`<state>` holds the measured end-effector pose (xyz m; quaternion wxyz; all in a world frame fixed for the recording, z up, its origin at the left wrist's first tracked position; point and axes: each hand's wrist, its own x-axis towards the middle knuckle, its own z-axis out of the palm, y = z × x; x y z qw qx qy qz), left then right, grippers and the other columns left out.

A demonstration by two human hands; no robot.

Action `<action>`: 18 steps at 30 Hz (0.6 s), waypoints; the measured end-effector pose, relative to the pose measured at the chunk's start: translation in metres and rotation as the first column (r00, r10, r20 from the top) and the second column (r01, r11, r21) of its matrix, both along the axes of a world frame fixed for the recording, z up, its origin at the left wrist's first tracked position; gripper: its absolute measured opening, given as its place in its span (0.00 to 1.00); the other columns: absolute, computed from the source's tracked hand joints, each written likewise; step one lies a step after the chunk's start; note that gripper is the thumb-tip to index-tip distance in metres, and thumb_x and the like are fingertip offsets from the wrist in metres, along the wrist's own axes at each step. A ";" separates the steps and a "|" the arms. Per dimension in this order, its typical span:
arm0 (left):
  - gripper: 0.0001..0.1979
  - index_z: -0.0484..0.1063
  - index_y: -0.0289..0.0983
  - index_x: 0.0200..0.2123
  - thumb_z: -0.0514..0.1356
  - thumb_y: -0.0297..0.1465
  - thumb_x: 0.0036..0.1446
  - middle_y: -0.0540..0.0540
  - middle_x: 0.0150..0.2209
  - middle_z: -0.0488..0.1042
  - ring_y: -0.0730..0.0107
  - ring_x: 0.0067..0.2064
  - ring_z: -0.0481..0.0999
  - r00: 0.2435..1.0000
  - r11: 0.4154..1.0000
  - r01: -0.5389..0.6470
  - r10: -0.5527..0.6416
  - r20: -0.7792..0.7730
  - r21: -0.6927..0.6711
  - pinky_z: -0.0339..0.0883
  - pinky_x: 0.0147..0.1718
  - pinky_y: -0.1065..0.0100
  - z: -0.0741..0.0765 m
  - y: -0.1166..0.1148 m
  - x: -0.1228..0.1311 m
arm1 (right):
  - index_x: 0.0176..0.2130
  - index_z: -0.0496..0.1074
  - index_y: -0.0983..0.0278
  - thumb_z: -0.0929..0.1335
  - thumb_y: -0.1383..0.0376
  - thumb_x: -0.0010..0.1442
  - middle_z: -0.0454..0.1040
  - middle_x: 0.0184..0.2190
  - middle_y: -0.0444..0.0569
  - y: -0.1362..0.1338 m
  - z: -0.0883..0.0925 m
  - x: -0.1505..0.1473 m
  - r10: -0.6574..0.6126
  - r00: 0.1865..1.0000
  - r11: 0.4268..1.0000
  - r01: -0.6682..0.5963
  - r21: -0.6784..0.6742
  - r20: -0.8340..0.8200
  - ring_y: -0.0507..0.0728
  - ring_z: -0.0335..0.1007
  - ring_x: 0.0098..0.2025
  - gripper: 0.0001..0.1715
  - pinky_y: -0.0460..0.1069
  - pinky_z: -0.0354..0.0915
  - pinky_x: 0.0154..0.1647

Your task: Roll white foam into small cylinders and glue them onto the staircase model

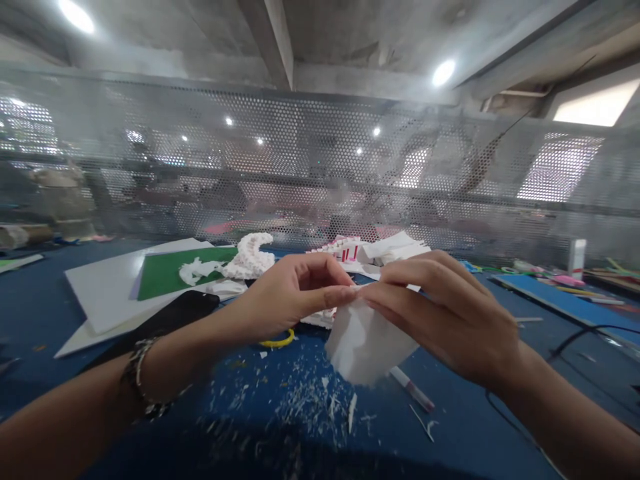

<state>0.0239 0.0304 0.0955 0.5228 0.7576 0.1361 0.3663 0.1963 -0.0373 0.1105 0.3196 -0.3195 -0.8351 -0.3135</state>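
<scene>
A thin white sheet of paper (367, 347) hangs between my hands above the blue table. My left hand (300, 290) pinches its upper edge between thumb and index finger. Close beside those fingertips, my right hand (440, 310) has its fingers pressed together on the same edge. The sheet's lower part droops and is slightly blurred. Behind my hands lies a white piece with red strips (345, 250), partly covered by them. A curved, bumpy white piece (250, 255) stands to the left, next to torn white paper (200, 271).
White shreds (305, 400) litter the blue table in front of me. A capped pen or knife (413, 390) lies under the sheet. A green sheet (165, 273) rests on white boards at left, beside a black object (195, 307). A blue board (565, 303) and cable are at right; perforated metal screen (310, 153) behind.
</scene>
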 end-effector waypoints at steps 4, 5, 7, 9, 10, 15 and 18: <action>0.04 0.68 0.34 0.25 0.60 0.29 0.48 0.52 0.23 0.68 0.80 0.25 0.67 0.996 0.988 -0.092 0.092 0.000 0.128 0.63 0.24 0.79 -0.002 0.000 0.000 | 0.32 0.65 0.65 0.60 0.70 0.58 0.69 0.30 0.48 0.007 -0.003 -0.001 0.048 0.999 0.998 -0.049 0.042 0.026 0.51 0.65 0.33 0.06 0.46 0.64 0.34; 0.04 0.68 0.34 0.25 0.60 0.29 0.47 0.52 0.23 0.68 0.80 0.25 0.67 0.994 0.982 -0.112 0.113 0.004 0.150 0.63 0.24 0.79 -0.002 0.000 0.000 | 0.32 0.64 0.65 0.60 0.70 0.59 0.69 0.31 0.48 0.009 -0.004 -0.002 0.067 0.998 0.997 -0.067 0.024 0.020 0.51 0.64 0.34 0.06 0.46 0.63 0.35; 0.04 0.68 0.33 0.25 0.60 0.28 0.46 0.52 0.23 0.68 0.80 0.25 0.67 0.992 0.979 -0.127 0.126 0.018 0.160 0.64 0.24 0.78 -0.002 -0.001 0.001 | 0.31 0.62 0.65 0.59 0.70 0.59 0.69 0.30 0.48 0.011 -0.005 -0.002 0.068 0.998 0.997 -0.068 -0.041 -0.015 0.50 0.64 0.33 0.06 0.45 0.62 0.32; 0.04 0.68 0.33 0.25 0.60 0.27 0.46 0.51 0.24 0.69 0.80 0.26 0.67 0.993 0.984 -0.114 0.111 0.029 0.138 0.65 0.25 0.78 -0.001 -0.001 0.001 | 0.30 0.61 0.65 0.58 0.70 0.59 0.68 0.26 0.44 0.012 -0.006 -0.003 0.035 0.998 0.995 -0.040 -0.097 -0.052 0.48 0.62 0.26 0.06 0.42 0.60 0.25; 0.03 0.68 0.33 0.25 0.60 0.27 0.46 0.51 0.25 0.69 0.79 0.26 0.67 0.994 0.986 -0.107 0.104 0.032 0.131 0.65 0.25 0.78 -0.001 -0.001 0.001 | 0.30 0.60 0.64 0.58 0.70 0.59 0.67 0.24 0.43 0.012 -0.006 -0.003 0.017 0.998 0.993 -0.025 -0.114 -0.064 0.47 0.60 0.23 0.06 0.42 0.58 0.22; 0.03 0.69 0.34 0.25 0.60 0.28 0.47 0.51 0.26 0.69 0.79 0.25 0.68 0.990 0.975 -0.143 0.142 0.023 0.169 0.67 0.22 0.79 -0.002 -0.003 0.002 | 0.31 0.60 0.62 0.59 0.69 0.59 0.64 0.18 0.38 0.012 -0.009 -0.002 -0.035 0.994 0.986 0.017 -0.167 -0.104 0.45 0.54 0.15 0.05 0.42 0.51 0.15; 0.03 0.71 0.35 0.27 0.60 0.29 0.48 0.51 0.27 0.71 0.78 0.26 0.70 0.983 0.965 -0.181 0.177 0.040 0.188 0.69 0.25 0.77 -0.005 -0.005 0.003 | 0.31 0.60 0.61 0.59 0.68 0.58 0.67 0.20 0.39 0.014 -0.012 -0.001 -0.050 0.992 0.990 0.033 -0.134 -0.120 0.46 0.60 0.17 0.04 0.42 0.54 0.16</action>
